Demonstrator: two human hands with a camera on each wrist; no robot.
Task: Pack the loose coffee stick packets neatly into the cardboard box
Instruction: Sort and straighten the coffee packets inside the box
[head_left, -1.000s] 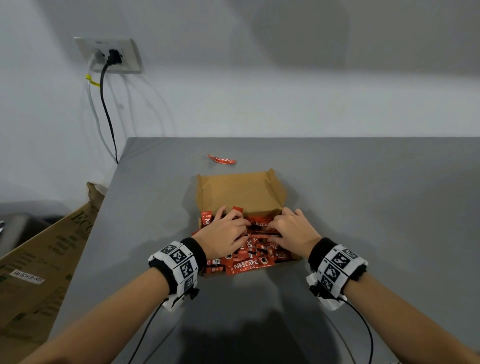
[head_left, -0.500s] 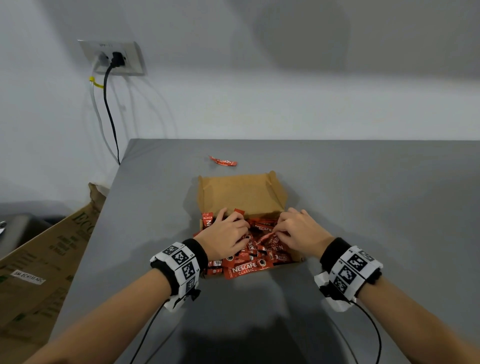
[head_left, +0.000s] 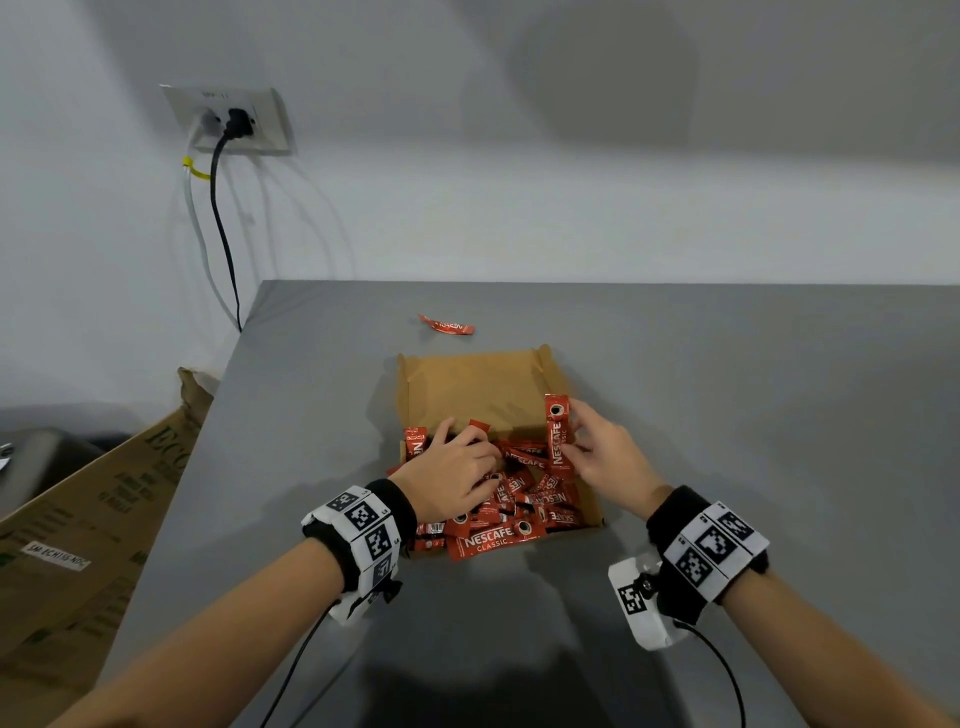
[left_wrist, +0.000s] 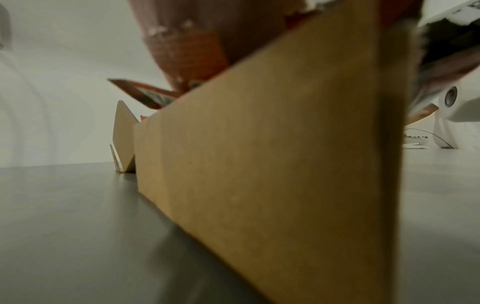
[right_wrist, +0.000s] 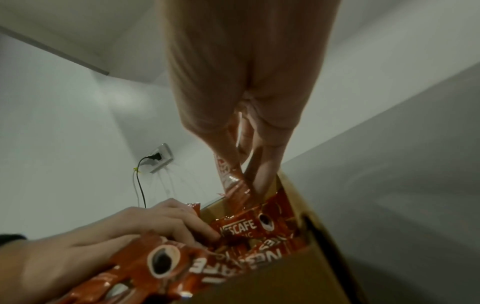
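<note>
An open brown cardboard box (head_left: 472, 384) sits mid-table, its lid flap folded back at the far side. A jumbled pile of red coffee stick packets (head_left: 524, 499) fills its near half, and some hang over the near edge (head_left: 493, 540). My left hand (head_left: 480, 462) rests on the pile's left side, fingers pressing packets down (right_wrist: 202, 232). My right hand (head_left: 574, 441) pinches one packet (head_left: 557, 436) upright above the box's right side; that packet (right_wrist: 228, 174) hangs from the fingers. One loose packet (head_left: 447, 326) lies on the table beyond the box. The left wrist view shows mostly the box wall (left_wrist: 259, 164).
The grey table (head_left: 727, 415) extends wide to the right and ends at a wall behind. Its left edge drops to a large cardboard carton (head_left: 88, 519) on the floor. A wall socket with a black cable (head_left: 234, 122) is at the upper left.
My right hand has lifted out of the pile with one packet and turned it upright over the box's right side. The left hand has stayed on the pile.
</note>
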